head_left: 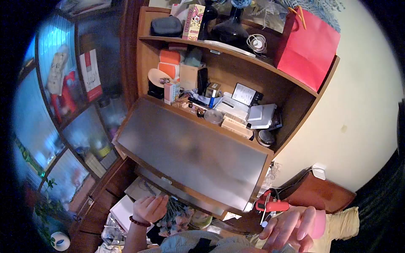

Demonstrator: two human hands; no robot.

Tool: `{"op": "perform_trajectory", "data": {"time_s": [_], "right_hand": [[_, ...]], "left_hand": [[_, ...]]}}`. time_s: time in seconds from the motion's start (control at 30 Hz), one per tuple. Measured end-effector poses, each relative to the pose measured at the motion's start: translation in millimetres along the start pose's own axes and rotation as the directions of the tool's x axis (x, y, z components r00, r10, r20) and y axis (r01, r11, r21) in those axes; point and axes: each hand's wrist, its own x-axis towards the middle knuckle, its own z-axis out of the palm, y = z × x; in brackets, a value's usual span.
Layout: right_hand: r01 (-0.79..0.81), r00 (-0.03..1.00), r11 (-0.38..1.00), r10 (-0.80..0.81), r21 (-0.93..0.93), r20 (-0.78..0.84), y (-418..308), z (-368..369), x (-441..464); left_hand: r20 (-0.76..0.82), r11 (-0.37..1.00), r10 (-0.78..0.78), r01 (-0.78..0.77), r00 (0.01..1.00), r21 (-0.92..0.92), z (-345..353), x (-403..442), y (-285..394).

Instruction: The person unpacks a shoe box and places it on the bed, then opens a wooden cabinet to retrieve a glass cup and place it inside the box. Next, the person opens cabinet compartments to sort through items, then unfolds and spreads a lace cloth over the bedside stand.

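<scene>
My left hand point(149, 209), with a dark beaded bracelet on its wrist, is in front of the lower shelf. Its fingers are loosely bent, and nothing shows in them. A small grey stick-like item point(149, 188) lies just above it on a box point(137, 189), and a bunch of pale dried flowers point(179, 219) is to its right. My right hand point(291, 225) is raised at the lower right, its fingers curved and apart, holding nothing visible. Right behind it are a pink rounded object point(319, 223) and a red device point(272, 205).
A wooden cabinet has a frosted flap point(190, 147) hanging down below an open shelf of small boxes and jars point(265, 137). On top stand a red paper bag point(308, 46) and dark vases point(231, 31). Glass-paned doors point(33, 114) line the left; a brown board point(320, 194) leans at the right.
</scene>
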Motion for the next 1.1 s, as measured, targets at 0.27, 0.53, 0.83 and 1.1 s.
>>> {"op": "perform_trajectory", "data": {"time_s": [0.27, 0.53, 0.83, 1.1], "right_hand": [[0.01, 0.999, 1.0, -0.011, 0.02, 0.046, -0.4, -4.2, -3.7], [0.555, 0.774, -0.163, 0.462, -0.816, 0.434, 29.2, -35.0, -33.0], [0.263, 0.634, -0.411, 0.756, -0.873, -0.165, 75.1, -78.1, -103.9], [0.255, 0.676, -0.33, 0.733, -0.909, -0.076, 36.5, -75.6, -77.0]], "left_hand": [[0.009, 0.999, -0.019, 0.018, 1.0, 0.027, 3.0, -1.4, 2.7], [0.028, 1.0, 0.003, -0.002, 1.0, -0.03, 3.2, 13.6, 7.9], [0.016, 0.998, 0.027, -0.026, 1.0, -0.063, 11.6, 16.1, 9.0], [0.061, 0.997, -0.003, 0.008, 0.998, -0.075, 12.9, 11.4, 12.7]]}}
